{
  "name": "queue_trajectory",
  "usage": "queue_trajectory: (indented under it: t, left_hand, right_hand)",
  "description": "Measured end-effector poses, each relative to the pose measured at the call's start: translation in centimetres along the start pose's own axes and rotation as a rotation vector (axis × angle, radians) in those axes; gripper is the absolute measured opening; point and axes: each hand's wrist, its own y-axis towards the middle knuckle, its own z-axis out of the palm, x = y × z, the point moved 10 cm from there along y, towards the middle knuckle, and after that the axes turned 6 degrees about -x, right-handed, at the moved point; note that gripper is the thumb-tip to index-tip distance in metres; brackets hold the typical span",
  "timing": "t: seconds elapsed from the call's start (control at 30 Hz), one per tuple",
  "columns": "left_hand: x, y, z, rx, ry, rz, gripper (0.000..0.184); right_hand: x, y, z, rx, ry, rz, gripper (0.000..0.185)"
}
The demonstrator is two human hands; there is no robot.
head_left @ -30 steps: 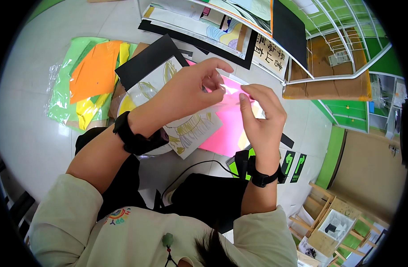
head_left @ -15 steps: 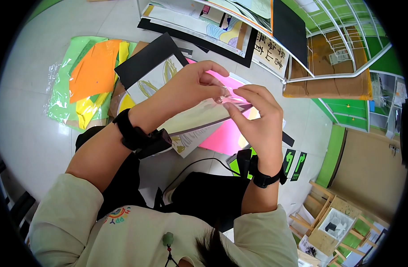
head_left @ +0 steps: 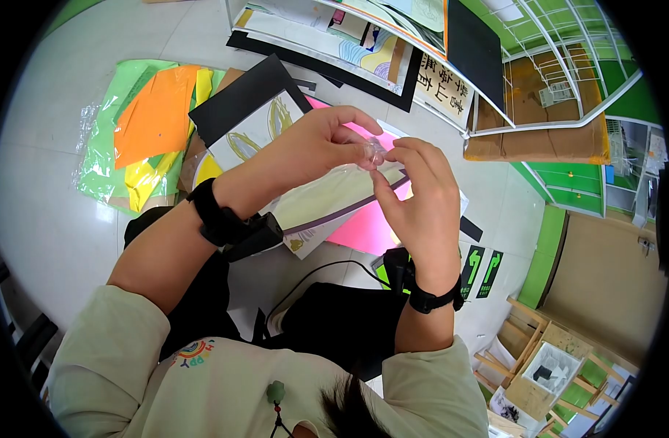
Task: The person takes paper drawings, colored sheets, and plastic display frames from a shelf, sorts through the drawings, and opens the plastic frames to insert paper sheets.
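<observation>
A small crumpled piece of clear plastic film (head_left: 376,152) is bunched between my two hands. My left hand (head_left: 325,142) is closed, pinching the film between thumb and fingers. From the other side, my right hand (head_left: 428,193) has its thumb and fingertips curled round the film's edge. Below the hands lie a pale sheet with a dark edge (head_left: 327,198), a bright pink sheet (head_left: 367,228) and a white drawing with yellow-green loops (head_left: 250,131). A black card (head_left: 243,102) adjoins the drawing.
Orange sheet (head_left: 155,113) and green sheets (head_left: 101,164) in plastic lie on the tiled floor at left. A white rack (head_left: 487,131) holding artwork stands ahead. Wooden stools (head_left: 546,365) stand at lower right. A black cable (head_left: 312,270) curves beneath my hands.
The film, stretched between my hands before, is now bunched up at my left fingertips. My right hand has shifted slightly, its thumb and fingers now round the film's edge.
</observation>
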Motion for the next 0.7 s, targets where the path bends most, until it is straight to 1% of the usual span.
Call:
queue_trajectory:
  t: [0.13,0.23,0.33,0.43,0.53,0.63,0.7]
  left_hand:
    - [0.2,-0.2,0.3,-0.002,0.014,0.014,0.03]
    - [-0.4,-0.3,0.3,-0.021,0.081,0.029,0.028]
    - [-0.9,-0.4,0.1,-0.046,0.206,0.085,0.027]
    - [-1.2,-0.6,0.3,-0.061,0.307,0.054,0.031]
    - [-0.6,-0.4,0.1,-0.059,0.222,0.096,0.034]
    - [-0.4,-0.3,0.2,-0.051,0.159,0.056,0.036]
    - [-1.3,-0.5,0.6,-0.041,0.215,0.188,0.037]
  right_hand:
    - [0.1,-0.1,0.2,0.019,-0.008,0.002,0.024]
    - [0.2,-0.1,0.0,0.017,-0.014,0.007,0.025]
    - [0.1,-0.1,0.1,0.019,-0.006,0.019,0.025]
    - [-0.2,-0.3,0.5,0.065,0.041,0.07,0.025]
    - [-0.8,-0.6,1.0,0.122,0.094,0.125,0.022]
    - [-0.7,-0.5,0.7,0.124,0.109,0.119,0.018]
    - [-0.7,-0.6,0.6,0.117,0.109,0.101,0.016]
